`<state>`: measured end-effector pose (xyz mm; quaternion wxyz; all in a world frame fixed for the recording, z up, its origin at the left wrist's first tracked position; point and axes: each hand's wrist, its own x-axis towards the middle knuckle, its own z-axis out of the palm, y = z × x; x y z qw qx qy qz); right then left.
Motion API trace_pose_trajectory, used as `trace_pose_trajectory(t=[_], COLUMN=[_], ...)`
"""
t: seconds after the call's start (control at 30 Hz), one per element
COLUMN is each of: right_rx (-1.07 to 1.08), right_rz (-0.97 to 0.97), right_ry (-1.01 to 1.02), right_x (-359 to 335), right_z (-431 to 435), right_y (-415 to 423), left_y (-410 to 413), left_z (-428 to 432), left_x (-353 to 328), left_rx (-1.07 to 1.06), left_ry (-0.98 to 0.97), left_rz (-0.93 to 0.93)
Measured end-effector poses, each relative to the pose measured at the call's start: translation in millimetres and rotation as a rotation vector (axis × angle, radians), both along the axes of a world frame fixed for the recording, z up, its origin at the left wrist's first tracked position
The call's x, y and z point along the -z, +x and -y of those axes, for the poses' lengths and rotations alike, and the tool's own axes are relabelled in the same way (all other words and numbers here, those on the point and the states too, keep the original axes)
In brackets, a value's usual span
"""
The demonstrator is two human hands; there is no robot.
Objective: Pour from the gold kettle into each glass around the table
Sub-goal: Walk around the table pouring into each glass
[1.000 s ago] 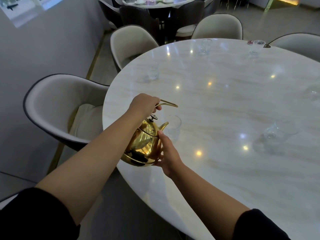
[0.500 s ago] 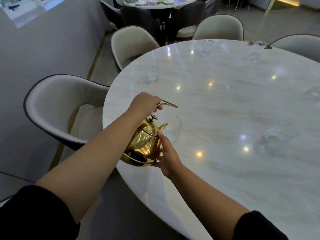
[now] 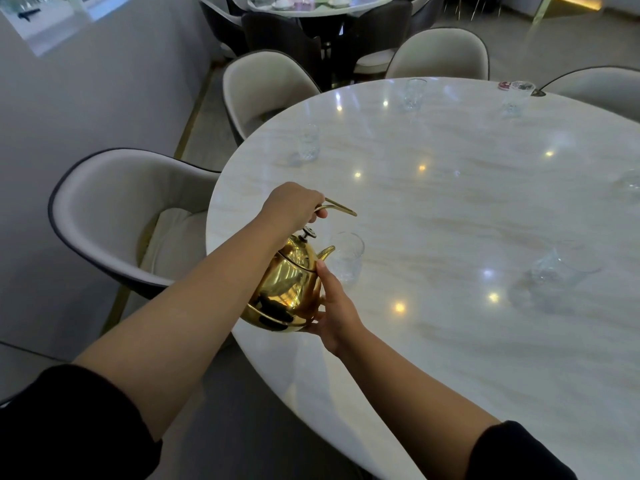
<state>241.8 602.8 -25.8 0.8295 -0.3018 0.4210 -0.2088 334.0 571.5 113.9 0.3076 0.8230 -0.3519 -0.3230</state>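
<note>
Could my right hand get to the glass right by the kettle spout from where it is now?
Probably yes. The right hand rests against the gold kettle, and the nearest glass stands just beyond its fingertips with nothing between. It would have to leave the kettle to the left hand.

A single wide-angle view, worn on the person's head at the near-left edge of the round table (image 3: 450, 358). It faces forward and down, close above the left hand (image 3: 294, 206), right hand (image 3: 334, 306) and gold kettle (image 3: 287, 285), with the far chairs (image 3: 440, 53) beyond.
</note>
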Motion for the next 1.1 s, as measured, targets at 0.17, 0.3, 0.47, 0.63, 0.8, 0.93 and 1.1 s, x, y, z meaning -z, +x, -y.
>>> trace_pose_trajectory(t=[0.17,0.3,0.47,0.63,0.8,0.93,1.1], right_rx=[0.001,0.011,0.017,0.013,0.006,0.009,0.006], right_rz=[0.014,0.03,0.023,0.034,0.039,0.04,0.048], right_ry=[0.015,0.03,0.056,0.067,0.058,0.057,0.054], right_x=[-3.2,-4.7,-4.9,-5.0,-5.7,-4.5,-4.7], right_z=[-0.3,-0.2,-0.3,0.4,1.4,1.2,1.8], right_y=[0.5,-0.3,0.7,0.9,1.1,0.5,-1.6], left_y=[-0.9,-2.4,-3.0,-4.3,-4.8,-6.6,-7.4], left_z=[2.7,3.4,3.6,4.6,4.8,5.5,5.8], left_x=[-2.2,-4.0,-4.1,-7.5,-8.8,-8.9,-8.5], left_rx=[-0.012,0.004,0.03,0.038,0.028,0.029,0.039], left_ry=[0.022,0.031,0.029,0.051,0.049,0.06,0.056], left_rz=[0.011,0.027,0.039,0.06,0.055,0.07,0.065])
